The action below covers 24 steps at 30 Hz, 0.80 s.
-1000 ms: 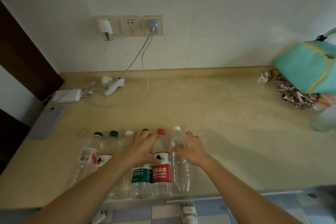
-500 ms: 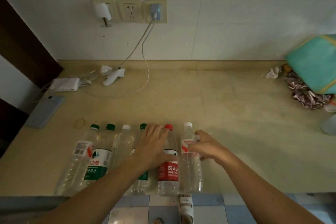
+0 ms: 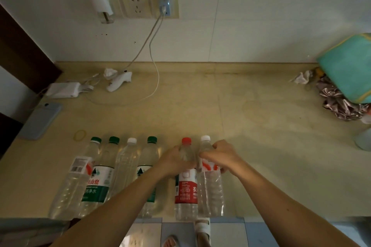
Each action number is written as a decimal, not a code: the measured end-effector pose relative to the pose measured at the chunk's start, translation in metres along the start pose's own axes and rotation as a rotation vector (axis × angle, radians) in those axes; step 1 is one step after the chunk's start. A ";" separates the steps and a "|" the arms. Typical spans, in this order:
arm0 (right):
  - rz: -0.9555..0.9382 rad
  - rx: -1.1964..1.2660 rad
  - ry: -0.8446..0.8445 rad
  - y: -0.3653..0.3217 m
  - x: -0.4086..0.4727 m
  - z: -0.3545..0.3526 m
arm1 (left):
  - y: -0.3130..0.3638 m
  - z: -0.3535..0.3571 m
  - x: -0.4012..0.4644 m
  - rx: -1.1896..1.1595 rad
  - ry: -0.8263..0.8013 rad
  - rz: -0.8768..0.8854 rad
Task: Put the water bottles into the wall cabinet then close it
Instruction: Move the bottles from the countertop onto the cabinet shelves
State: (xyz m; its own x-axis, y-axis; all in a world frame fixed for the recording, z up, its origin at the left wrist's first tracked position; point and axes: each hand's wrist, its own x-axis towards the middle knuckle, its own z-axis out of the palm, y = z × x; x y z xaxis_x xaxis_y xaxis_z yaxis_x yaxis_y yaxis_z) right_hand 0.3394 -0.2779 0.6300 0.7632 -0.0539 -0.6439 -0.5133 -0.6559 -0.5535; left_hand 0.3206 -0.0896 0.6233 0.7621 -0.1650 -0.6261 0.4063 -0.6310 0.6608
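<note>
six bottles stand right at the counter's front edge (image 3: 281, 213), left hand (image 3: 172, 163) wrapped round the red-capped bottle (image 3: 185, 186), right hand (image 3: 220, 156) gripping the white-capped one (image 3: 209, 190), loads of bare counter behind, teal bag (image 3: 349, 66) cut off far right

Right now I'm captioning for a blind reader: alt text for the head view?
Left hand grips the red-capped bottle, right hand the white-capped one, at the right end of six on a beige counter.
</note>
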 end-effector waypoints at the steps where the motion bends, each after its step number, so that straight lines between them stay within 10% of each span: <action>1: -0.006 0.040 0.004 0.004 0.000 -0.002 | -0.001 -0.001 -0.001 -0.027 -0.006 -0.002; 11: -0.235 0.300 0.158 0.004 -0.019 -0.034 | 0.015 -0.029 -0.014 -0.106 0.169 0.239; 24: -0.623 0.034 0.427 -0.012 -0.032 -0.044 | 0.022 -0.027 -0.012 -0.176 0.427 0.525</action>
State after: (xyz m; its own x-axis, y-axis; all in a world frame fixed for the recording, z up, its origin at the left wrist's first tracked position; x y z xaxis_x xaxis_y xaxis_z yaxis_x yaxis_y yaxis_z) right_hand 0.3389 -0.3014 0.6805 0.9983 0.0276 0.0504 0.0564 -0.6374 -0.7684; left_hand 0.3339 -0.0807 0.6565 0.9967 -0.0799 -0.0119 -0.0221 -0.4114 0.9112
